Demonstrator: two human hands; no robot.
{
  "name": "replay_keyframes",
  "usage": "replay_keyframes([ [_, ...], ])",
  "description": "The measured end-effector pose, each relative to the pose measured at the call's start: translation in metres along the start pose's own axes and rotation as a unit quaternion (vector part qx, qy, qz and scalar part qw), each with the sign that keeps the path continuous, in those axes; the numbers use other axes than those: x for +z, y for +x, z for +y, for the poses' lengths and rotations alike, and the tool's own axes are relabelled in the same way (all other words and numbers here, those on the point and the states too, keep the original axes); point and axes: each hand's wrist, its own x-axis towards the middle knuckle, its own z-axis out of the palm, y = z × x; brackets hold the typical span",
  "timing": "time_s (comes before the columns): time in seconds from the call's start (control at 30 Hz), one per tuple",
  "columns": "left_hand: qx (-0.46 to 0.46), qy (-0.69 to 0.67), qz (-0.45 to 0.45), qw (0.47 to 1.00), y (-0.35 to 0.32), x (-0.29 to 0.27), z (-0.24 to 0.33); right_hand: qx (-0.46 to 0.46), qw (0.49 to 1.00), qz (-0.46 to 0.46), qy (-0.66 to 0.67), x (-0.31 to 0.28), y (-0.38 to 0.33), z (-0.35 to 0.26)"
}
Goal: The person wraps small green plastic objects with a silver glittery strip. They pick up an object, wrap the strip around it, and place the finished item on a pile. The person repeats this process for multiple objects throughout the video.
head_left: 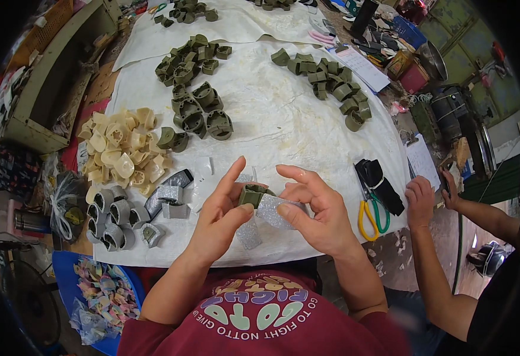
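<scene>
In front of my chest, my left hand is closed on a hollow olive-green shoe heel, thumb pressed to its side. My right hand pinches a silver glitter strip that lies against the heel; its far edge is hidden by my fingers. Another silver glitter piece lies on the white cloth just below my hands. To the left stand several silver-covered heels, and two more silver pieces rest by a dark grey flat object.
A heap of beige plastic heels sits left; olive heels stand beyond, with more at far right. Scissors lie right beside a black bundle. A blue tub of scraps is lower left. Another person's hand rests at right.
</scene>
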Motion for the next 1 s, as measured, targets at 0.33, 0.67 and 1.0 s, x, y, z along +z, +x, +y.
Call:
replay_keyframes([
  [0.33, -0.007, 0.048, -0.003, 0.999, 0.001, 0.007, 0.008, -0.001, 1.000, 0.001, -0.017, -0.004, 0.001, -0.001],
  [0.67, 0.019, 0.070, -0.003, 0.997, -0.003, 0.010, 0.012, -0.017, 1.000, -0.003, -0.020, -0.004, 0.001, -0.003],
  [1.0, 0.086, 0.117, 0.070, 0.987, 0.002, 0.014, 0.002, -0.078, 0.975, 0.101, -0.184, -0.002, -0.005, -0.002],
])
